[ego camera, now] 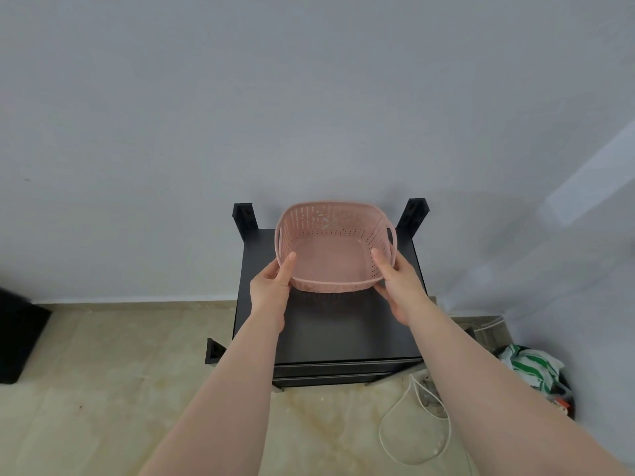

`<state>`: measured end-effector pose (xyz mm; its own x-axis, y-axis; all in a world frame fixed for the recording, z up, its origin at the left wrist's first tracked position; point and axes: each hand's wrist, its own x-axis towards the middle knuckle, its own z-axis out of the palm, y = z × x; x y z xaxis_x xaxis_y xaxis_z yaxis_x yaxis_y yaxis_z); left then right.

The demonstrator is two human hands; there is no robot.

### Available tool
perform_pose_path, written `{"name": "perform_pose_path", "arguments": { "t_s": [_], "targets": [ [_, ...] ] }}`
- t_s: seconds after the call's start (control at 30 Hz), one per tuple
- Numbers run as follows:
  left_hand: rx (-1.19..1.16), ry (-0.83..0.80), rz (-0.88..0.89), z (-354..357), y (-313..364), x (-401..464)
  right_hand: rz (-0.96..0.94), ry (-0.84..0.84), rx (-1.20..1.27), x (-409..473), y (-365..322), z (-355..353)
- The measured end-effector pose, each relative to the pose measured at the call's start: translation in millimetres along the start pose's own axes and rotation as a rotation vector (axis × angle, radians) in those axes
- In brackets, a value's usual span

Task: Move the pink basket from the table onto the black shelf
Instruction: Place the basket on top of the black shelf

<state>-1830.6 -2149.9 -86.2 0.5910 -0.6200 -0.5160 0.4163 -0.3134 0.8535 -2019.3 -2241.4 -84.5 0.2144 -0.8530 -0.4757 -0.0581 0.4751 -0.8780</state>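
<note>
The pink basket [331,259] is empty, perforated, with a handle slot on each side. It hangs over the back half of the black shelf [336,331], tilted slightly toward me. My left hand [273,285] grips its near left corner, thumb inside the rim. My right hand [398,283] grips the near right corner the same way. Whether the basket's base touches the shelf top I cannot tell.
The shelf stands against a pale wall, with black corner posts [244,218] rising at its back. A white cable [412,424] lies on the tiled floor at the right, next to a green-and-white bag [531,365]. A dark object [17,334] stands at the left edge.
</note>
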Motion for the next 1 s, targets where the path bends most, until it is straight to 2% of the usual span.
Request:
{"name": "perform_pose_path", "arguments": {
  "t_s": [1.0],
  "targets": [
    [0.065,0.007,0.015,0.1,2.1,-1.8,-0.036,-0.026,0.012,1.3,-1.2,-2.1]
  ]
}}
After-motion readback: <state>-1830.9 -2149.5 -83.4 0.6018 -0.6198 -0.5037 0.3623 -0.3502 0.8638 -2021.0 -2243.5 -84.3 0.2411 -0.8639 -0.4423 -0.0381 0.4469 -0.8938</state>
